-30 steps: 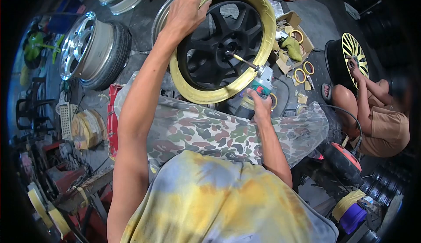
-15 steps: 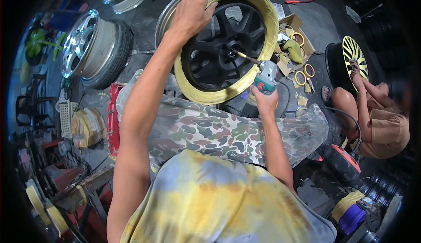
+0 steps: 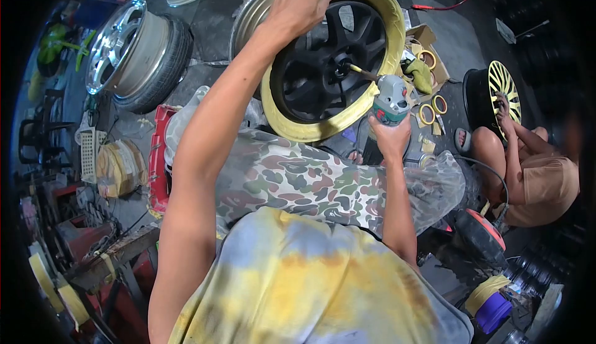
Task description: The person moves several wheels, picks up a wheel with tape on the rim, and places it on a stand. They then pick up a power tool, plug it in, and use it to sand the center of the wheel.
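Note:
A large wheel with black spokes (image 3: 338, 33) stands tilted before me, its wide rim (image 3: 395, 30) masked in yellow tape. Over the top left edge of that rim curl the fingers of my left hand (image 3: 295, 9). My right hand (image 3: 392, 138) is wrapped around a green and grey electric grinder (image 3: 391, 99). A thin shaft (image 3: 363, 72) runs from the tool's head to the hub area in the middle of the wheel. Behind the taped rim leans a bare silver rim (image 3: 248, 24).
A cardboard box (image 3: 437, 64) with tape rolls and a green cloth stands right of the wheel. Farther right, a crouching person (image 3: 549, 185) handles a yellow-spoked wheel (image 3: 504, 89). At left lie a chrome wheel (image 3: 130, 52), a tyre (image 3: 164, 71) and a red crate (image 3: 162, 158).
The taped wheel, both my hands and the grinder have shifted slightly right and up in the view. My grip and the shaft's place near the hub look the same.

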The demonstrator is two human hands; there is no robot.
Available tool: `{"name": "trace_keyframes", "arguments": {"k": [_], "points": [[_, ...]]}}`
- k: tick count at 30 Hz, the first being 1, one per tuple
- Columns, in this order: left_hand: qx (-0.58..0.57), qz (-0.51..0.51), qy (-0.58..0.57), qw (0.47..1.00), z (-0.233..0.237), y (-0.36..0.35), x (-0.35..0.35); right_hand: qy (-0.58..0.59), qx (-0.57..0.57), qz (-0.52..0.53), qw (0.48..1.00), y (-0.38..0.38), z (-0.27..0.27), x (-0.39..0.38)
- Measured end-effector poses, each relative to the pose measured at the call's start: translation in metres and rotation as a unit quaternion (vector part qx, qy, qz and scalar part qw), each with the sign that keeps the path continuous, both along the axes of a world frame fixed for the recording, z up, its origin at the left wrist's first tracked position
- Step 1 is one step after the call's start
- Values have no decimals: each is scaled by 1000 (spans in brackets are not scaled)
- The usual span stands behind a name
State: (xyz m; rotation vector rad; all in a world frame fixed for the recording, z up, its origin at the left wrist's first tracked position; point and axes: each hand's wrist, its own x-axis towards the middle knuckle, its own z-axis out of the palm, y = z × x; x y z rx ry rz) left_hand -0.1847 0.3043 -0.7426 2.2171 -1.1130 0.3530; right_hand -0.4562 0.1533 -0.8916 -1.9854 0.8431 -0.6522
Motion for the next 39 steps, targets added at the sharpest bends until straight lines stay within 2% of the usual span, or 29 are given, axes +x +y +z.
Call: {"name": "trace_keyframes", "arguments": {"k": [6,9,16,21,25,28,29,31,33,35,37,38,39], "points": [[-11,8,-10,1000,-5,0,7,-7,-16,14,1000,4,1,-2],[-19,4,-17,1000,-9,-1,10,32,48,1,998,12,-14,-10],[6,7,16,1000,2,-5,-1,-22,138,11,990,24,2,-1],[-24,-5,-45,999,-9,-9,2,-34,52,-12,998,7,-1,3],[12,6,4,1000,0,-19,5,8,29,-29,999,7,-10,-3],[-18,-10,-28,999,-8,-38,21,12,208,-48,977,11,-19,-3],[17,0,-15,1000,-4,-46,25,10,208,-53,977,7,-22,-7],[53,5,-6,999,-4,-56,33,-71,387,-32,919,-1,-25,-10],[12,1,13,1000,-11,-58,42,-102,403,-42,908,-8,-26,-14],[10,-5,-64,998,-8,-31,26,-158,438,-66,883,-13,-32,-23],[68,16,49,996,-17,12,-2,-177,452,-90,870,-18,-28,-26],[131,72,140,979,-17,26,-29,-189,461,-103,861,-20,-22,-26],[93,67,227,967,-34,41,-51,-199,470,-112,853,-20,-21,-27]]}}
